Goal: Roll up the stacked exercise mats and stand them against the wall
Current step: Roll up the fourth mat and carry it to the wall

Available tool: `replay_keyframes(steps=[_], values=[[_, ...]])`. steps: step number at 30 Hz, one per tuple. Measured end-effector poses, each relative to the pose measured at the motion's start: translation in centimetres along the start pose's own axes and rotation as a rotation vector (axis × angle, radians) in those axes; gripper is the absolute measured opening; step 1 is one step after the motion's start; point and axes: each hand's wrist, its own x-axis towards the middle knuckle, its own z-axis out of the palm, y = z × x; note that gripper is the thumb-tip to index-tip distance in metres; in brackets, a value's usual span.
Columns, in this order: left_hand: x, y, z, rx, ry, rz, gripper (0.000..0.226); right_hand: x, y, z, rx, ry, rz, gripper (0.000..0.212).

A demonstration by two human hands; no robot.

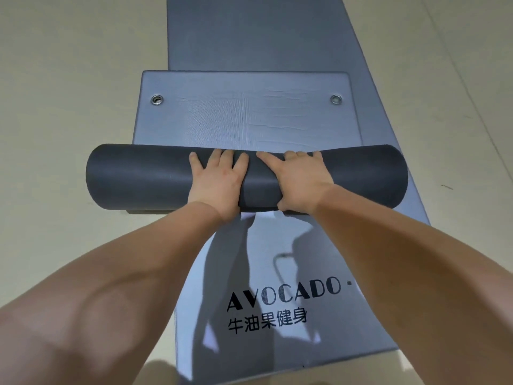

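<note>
Both of your hands are on the mat roll [144, 179], a dark grey cylinder lying crosswise in front of you. Your left hand [216, 184] lies palm down on the middle of the roll, with its fingers spread fairly straight over the top, pressing and not clasping. Your right hand [298, 182] sits just beside it, nearly touching. Its fingers drape over the crest and its thumb hooks round the near side, so it grips the roll.

Beyond your fingertips the unrolled end of the top mat [247, 118] still lies flat, a short blue-grey panel with two metal grommets [157, 100] near its far corners. The roll is wider than this panel looks from here, and its ends overhang on both sides.

Roll and panel rest on the lower mat [361, 268], which lies open at a slight skew to the top mat and runs on past the panel and back toward you. Black lettering [283, 293] reading AVOCADO, with a line of Chinese characters under it, is printed on its near part between your forearms. The mats lie on a pale beige floor [69, 79].
</note>
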Motion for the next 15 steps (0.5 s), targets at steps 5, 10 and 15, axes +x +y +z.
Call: replay_keyframes(steps=[5,10,15], values=[[-3.4,0.2,0.3,0.028,-0.054,0.048,0.103,-3.7,-2.1,1.1,0.083,-0.065,0.04,0.116],[-8.2,1.3,0.1,-0.011,-0.148,0.109,0.105,-8.7,-3.7,2.0,0.149,-0.176,0.018,0.115],[-12.7,3.6,0.0,-0.075,-0.269,0.12,0.109,-13.1,-4.2,2.2,0.173,-0.345,-0.045,0.108]])
